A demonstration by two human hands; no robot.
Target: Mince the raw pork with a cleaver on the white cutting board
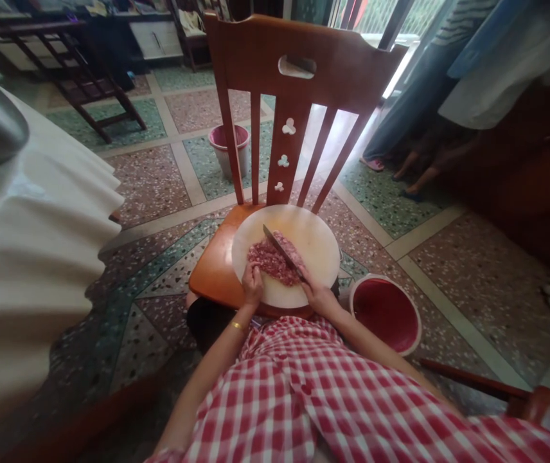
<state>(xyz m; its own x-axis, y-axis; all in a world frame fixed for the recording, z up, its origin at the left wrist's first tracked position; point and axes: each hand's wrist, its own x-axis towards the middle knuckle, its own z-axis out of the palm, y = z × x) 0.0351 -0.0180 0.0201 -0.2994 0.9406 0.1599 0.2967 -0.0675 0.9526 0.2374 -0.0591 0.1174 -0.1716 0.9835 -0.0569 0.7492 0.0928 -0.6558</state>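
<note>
A round white cutting board (311, 241) lies on the seat of a wooden chair (212, 270). A heap of minced pink meat (270, 260) sits on the board. My right hand (318, 292) is closed round the handle of a knife (282, 249), whose blade lies slanted across the meat. My left hand (252, 283) rests at the board's near edge, fingers curled against the meat pile. A gold bangle (238, 325) is on my left wrist.
A red bucket (385, 312) stands on the floor right of the chair. A pink bin (230, 148) stands behind the chair. A white cloth-covered table (29, 244) fills the left. Another person's feet (412, 173) are at the back right.
</note>
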